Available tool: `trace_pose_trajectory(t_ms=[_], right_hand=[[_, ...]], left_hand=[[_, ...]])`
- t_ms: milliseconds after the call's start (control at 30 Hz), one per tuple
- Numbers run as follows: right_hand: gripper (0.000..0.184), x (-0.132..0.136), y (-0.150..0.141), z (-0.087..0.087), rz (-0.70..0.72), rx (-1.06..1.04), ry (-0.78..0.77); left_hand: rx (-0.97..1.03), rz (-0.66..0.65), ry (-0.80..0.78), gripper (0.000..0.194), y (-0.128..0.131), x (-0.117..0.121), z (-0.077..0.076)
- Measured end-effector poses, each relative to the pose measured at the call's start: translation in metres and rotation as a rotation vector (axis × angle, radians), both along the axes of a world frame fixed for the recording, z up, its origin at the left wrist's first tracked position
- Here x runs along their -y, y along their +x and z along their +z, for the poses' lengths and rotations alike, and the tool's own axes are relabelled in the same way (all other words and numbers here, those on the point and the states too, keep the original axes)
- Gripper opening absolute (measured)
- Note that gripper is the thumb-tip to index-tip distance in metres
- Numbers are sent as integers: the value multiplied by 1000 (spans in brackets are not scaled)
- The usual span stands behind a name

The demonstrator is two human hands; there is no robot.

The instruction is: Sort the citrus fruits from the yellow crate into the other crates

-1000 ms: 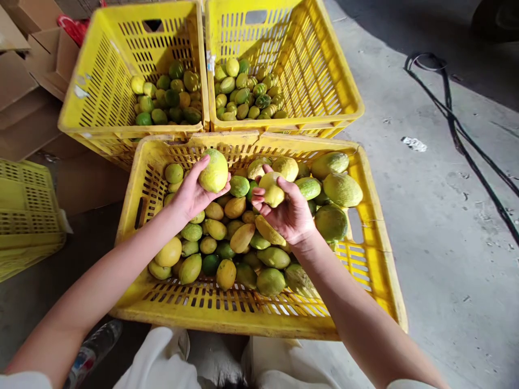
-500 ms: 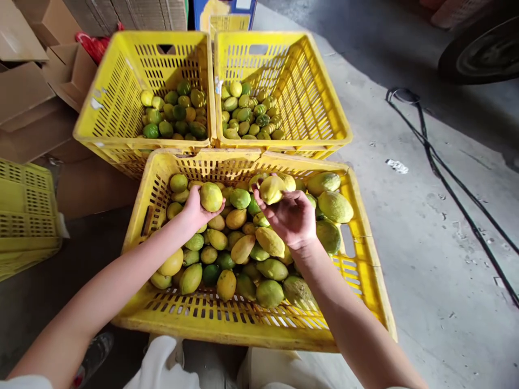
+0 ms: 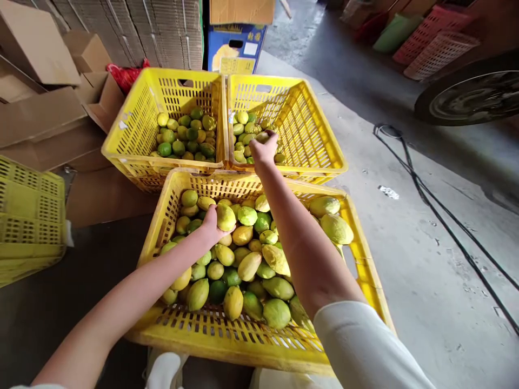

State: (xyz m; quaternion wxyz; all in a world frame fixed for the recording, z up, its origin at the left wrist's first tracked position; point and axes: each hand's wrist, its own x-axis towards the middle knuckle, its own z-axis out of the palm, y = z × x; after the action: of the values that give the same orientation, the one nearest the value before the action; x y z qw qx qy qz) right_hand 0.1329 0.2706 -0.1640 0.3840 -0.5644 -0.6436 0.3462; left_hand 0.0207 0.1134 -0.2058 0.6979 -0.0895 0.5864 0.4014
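Observation:
My left hand (image 3: 214,224) is closed round a yellow-green lemon (image 3: 226,217), just above the near yellow crate (image 3: 227,346). Many more lemons, green to yellow, fill that crate; a large, bumpy one (image 3: 336,229) lies at its right end. My right hand (image 3: 265,147) reaches over the rim into the back right crate (image 3: 324,129), low over the smaller lemons (image 3: 239,129) there. Its fingers are curled round a lemon (image 3: 261,137), which is partly hidden by the hand.
A back left crate (image 3: 121,146) also holds lemons. Cardboard boxes (image 3: 40,119) and another yellow crate (image 3: 30,216) are at the left. A blue carton (image 3: 233,48) stands behind. On the right floor lie a black cable (image 3: 421,183) and a wheel (image 3: 466,92).
My right hand has moved forward from above the near crate into the back right crate, carrying lemon. My left hand keeps its lemon in nearly the same place. The view has tilted up.

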Motion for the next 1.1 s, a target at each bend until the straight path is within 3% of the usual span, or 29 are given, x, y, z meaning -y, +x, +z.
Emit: trace_pose_trajectory(t_ms=[133, 300, 467, 633, 733, 800, 900, 1100], right_hand=[[58, 3, -21, -12, -10, 380, 99], [69, 3, -34, -19, -24, 707, 32], [70, 9, -36, -16, 15, 728, 74], [70, 11, -35, -19, -63, 605, 216], [68, 10, -35, -21, -117, 568, 264], [66, 10, -35, -21, -127, 567, 265], [66, 11, -35, -19, -116, 565, 254], [66, 14, -34, -18, -94, 607, 250]], left_hand=[[19, 34, 4, 22, -3, 0, 9], [20, 129, 79, 12, -8, 4, 27], [-6, 300, 364, 18, -18, -3, 55], [-118, 503, 765, 15, -50, -56, 80], [-174, 445, 786, 18, -73, -90, 77], [-219, 431, 751, 31, -81, -102, 69], [-367, 370, 771, 52, -78, -103, 56], [-637, 183, 1062, 50, -60, -99, 34]])
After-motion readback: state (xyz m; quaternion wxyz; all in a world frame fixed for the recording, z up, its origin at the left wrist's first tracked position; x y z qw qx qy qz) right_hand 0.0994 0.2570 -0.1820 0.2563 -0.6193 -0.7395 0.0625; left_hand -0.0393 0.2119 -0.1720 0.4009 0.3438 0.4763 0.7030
